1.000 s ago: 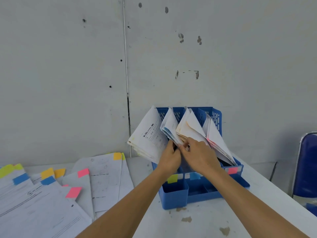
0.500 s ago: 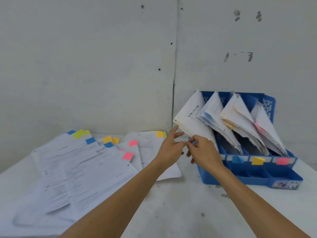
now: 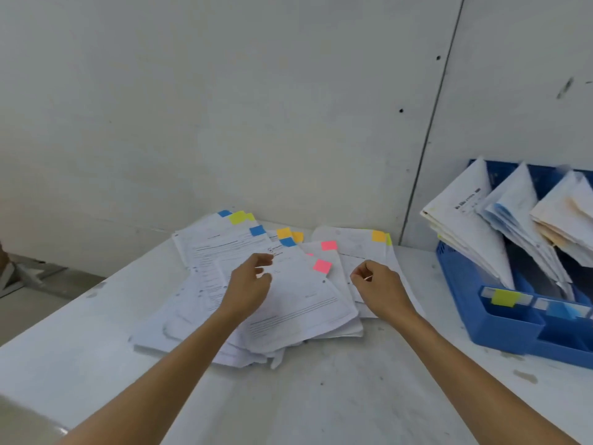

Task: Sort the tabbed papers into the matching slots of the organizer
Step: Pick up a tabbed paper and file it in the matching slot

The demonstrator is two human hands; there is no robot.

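Beside the blue organizer (image 3: 500,329), whose slots hold leaning sheets, the messy pile of tabbed papers (image 3: 298,303) lies on the white tabletop (image 3: 321,406), with the left hand (image 3: 250,284) half spread over it and the right hand (image 3: 378,284) curled up, holding nothing, near a grey wall (image 3: 224,107).

2 hands (L hand (image 3: 248,285), R hand (image 3: 380,289)), 1 organizer (image 3: 500,329) w/ 3 stacks (image 3: 465,226) vis., 3 blue tabs (image 3: 256,230), 2 pink tabs (image 3: 322,265).

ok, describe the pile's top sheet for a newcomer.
On the white table, left of the blue organizer, lies a fanned paper pile. The top sheet lies between the left hand and right hand; its pink tab is the nearer of two.
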